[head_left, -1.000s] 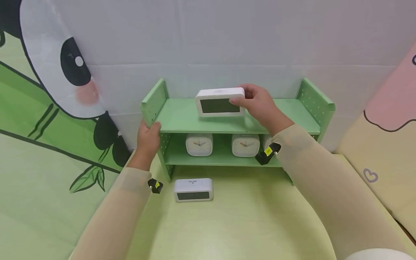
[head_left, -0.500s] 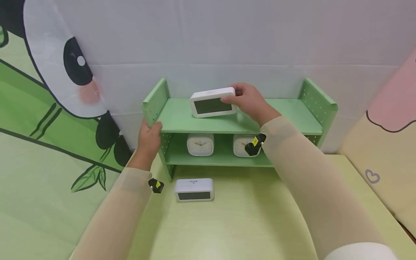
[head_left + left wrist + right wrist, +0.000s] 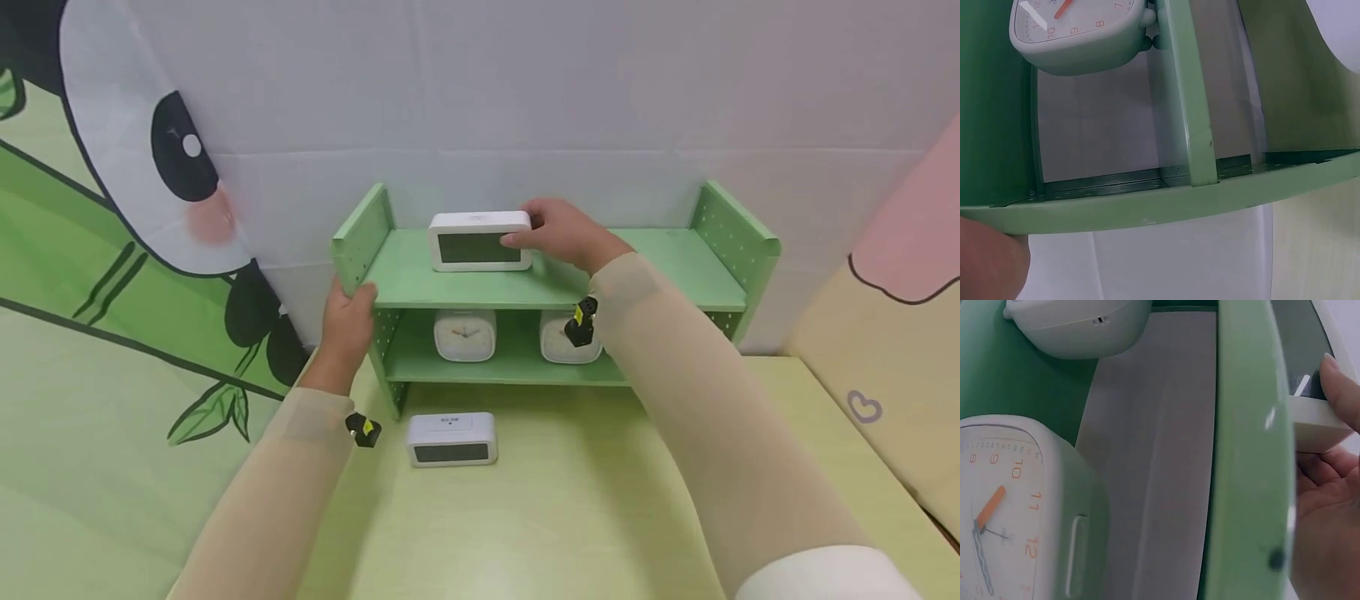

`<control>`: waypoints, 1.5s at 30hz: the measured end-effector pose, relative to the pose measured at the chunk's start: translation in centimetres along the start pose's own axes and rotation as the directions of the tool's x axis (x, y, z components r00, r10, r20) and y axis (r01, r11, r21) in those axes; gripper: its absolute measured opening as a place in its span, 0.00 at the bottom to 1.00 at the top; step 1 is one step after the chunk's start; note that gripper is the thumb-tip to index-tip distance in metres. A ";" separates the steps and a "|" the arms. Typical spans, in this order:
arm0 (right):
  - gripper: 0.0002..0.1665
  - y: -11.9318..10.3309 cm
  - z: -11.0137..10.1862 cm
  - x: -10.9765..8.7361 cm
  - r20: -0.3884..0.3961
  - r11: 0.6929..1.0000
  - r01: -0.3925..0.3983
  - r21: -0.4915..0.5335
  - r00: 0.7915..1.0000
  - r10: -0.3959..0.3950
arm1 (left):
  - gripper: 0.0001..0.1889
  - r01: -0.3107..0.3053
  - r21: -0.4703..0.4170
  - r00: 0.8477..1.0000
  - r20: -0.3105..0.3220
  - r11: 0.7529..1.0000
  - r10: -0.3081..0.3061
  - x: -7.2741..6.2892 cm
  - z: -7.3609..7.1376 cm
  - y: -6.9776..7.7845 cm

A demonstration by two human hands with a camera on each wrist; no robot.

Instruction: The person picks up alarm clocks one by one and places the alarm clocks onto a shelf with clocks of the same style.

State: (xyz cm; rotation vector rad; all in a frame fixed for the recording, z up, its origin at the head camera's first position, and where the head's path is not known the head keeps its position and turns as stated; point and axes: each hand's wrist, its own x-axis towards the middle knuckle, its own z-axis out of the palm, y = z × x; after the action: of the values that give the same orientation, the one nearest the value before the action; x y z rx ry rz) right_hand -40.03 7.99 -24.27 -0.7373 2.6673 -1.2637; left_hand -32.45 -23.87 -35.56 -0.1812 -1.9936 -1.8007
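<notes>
A white digital clock with a dark screen stands upright on the top board of the green shelf, left of the middle. My right hand grips its right end, thumb on the screen side and fingers behind. In the right wrist view the thumb lies against the screen edge. My left hand holds the shelf's left side panel, thumb in front; its other fingers are mostly hidden. A second white digital clock lies on the table below the shelf.
White analog alarm clocks, one at left and one further right, stand on the lower board. My right sleeve covers that board's right part. A printed cloth hangs behind the shelf. The table is pale yellow-green.
My right hand has carried the digital clock left and set it down level on the top board, after a brief tilt. My left hand keeps its hold on the side panel.
</notes>
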 end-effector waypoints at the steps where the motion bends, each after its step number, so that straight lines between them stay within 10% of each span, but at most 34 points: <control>1: 0.22 -0.1 0.1 0.0 0.007 1.000 0.003 -0.011 1.000 -0.003 | 0.28 0.000 0.001 1.000 -0.001 1.000 0.000 0.0 0.0 0.0; 13: 0.18 -2.7 2.7 0.9 0.003 0.979 0.055 -0.195 0.998 -0.056 | 0.28 0.010 0.017 1.000 -0.022 1.000 -0.010 0.1 -0.3 0.5; 37: 0.20 -2.9 4.1 0.6 -0.047 0.989 0.013 -0.148 0.999 -0.020 | 0.27 -0.002 -0.036 1.000 -0.012 0.999 0.001 -0.2 -0.5 0.6; 45: 0.48 -2.3 3.7 -0.2 -0.098 0.998 -0.061 -0.002 0.993 0.061 | 0.26 0.016 -0.024 1.000 -0.012 1.000 -0.016 -0.1 -0.3 0.5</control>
State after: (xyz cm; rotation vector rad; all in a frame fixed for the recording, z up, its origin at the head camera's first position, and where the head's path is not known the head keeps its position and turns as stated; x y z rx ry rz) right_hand -37.90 4.24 -24.94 -0.6049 2.7472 -1.3116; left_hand -32.09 -24.12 -35.11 -0.1618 -1.9710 -1.8316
